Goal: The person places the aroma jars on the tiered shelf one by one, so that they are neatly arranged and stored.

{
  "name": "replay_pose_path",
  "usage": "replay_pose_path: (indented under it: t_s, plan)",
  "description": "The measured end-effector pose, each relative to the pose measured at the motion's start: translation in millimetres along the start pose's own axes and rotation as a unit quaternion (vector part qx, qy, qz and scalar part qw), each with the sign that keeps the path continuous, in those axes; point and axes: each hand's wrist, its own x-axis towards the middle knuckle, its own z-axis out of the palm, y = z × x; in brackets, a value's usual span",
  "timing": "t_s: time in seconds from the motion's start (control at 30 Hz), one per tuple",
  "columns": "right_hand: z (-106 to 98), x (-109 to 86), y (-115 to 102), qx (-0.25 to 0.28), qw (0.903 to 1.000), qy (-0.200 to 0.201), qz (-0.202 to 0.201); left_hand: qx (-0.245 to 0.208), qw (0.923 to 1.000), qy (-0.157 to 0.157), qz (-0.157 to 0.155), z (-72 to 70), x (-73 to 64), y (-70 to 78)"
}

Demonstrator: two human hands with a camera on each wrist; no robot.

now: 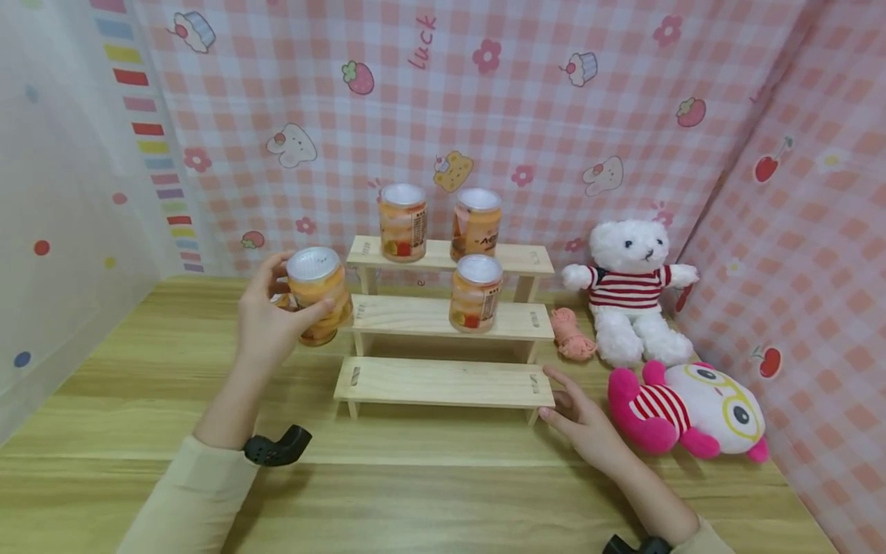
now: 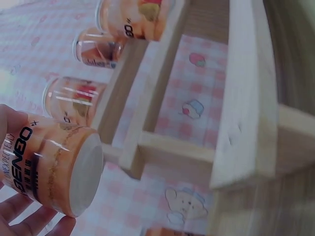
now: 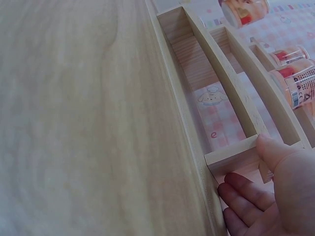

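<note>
My left hand [image 1: 266, 312] holds an orange-labelled can [image 1: 320, 288] with a silvery lid, thumb and fingers around its sides. It is raised beside the left end of the three-step wooden stand [image 1: 443, 385]. In the left wrist view, the pale round bottom of the held can [image 2: 87, 174] faces the stand. My right hand [image 1: 584, 423] grips the right end of the lowest step. In the right wrist view its thumb [image 3: 275, 155] lies at the step's edge, with the other fingers by the end support. Two similar cans, a left one [image 1: 404, 223] and a right one [image 1: 476, 225], stand on the top step; another can [image 1: 476, 296] stands on the middle step.
Part of another orange can [image 1: 281, 301] shows behind the left hand. Right of the stand are a pink yarn bundle [image 1: 573, 335], a seated white teddy bear [image 1: 631, 288] and a lying pink-and-white plush toy [image 1: 692, 412]. Checked curtains [image 1: 443, 115] hang behind the wooden table [image 1: 415, 492].
</note>
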Motion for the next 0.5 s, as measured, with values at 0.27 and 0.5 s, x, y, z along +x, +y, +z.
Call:
replay_pose_path:
  t_s: [0.27, 0.5]
  plan:
    - [-0.1, 0.0, -0.4, 0.006, 1.0, -0.003, -0.004, -0.04, 0.999, -0.02, -0.003, 17.8, 2.0, 12.0]
    - [-0.1, -0.3, -0.3, 0.015, 0.9999, -0.007, 0.001, -0.064, 0.9976, -0.028, 0.001, 37.0, 3.2, 15.9]
